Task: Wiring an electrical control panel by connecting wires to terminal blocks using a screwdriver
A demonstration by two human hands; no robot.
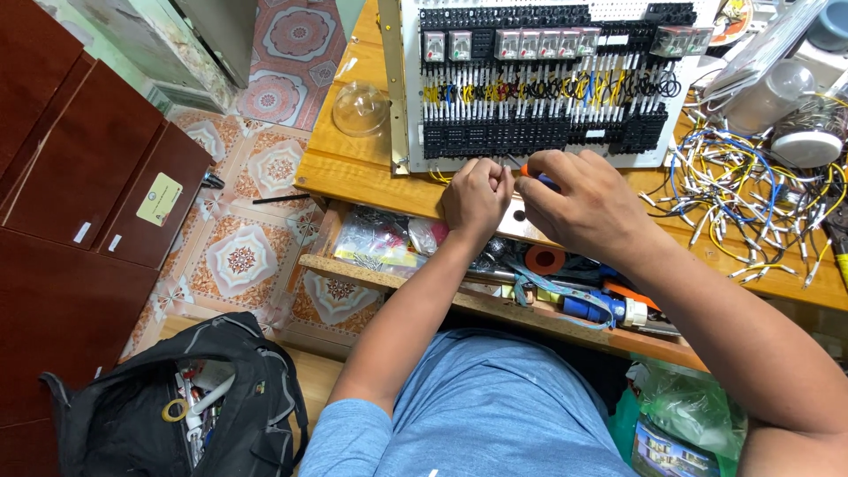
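Orange-handled screwdriver (535,176) pinched in right hand (590,205), fingers curled tight round it, tip aimed at bottom edge of white wiring board (408,97). Left hand (477,196) just beside, fingers bunched together in a loose fist, touching same bottom edge; can't tell if pinching a wire. Board w/ rows of black blocks (539,134) and yellow, red, black wires, standing on wood bench (353,163). Clear plastic dome (360,109) left of board. Loose pile of white, blue, yellow wires (751,194) to the right. Below hands, open drawer (495,274) w/ clear plastic bags (375,240), orange tape roll (545,259), blue tool (590,308). Far left, brown cabinet (88,177) w/ pale yellow-green rectangle sticker (160,199) and two small white tags (82,232). Black backpack (177,397) open on floor, bottom left.
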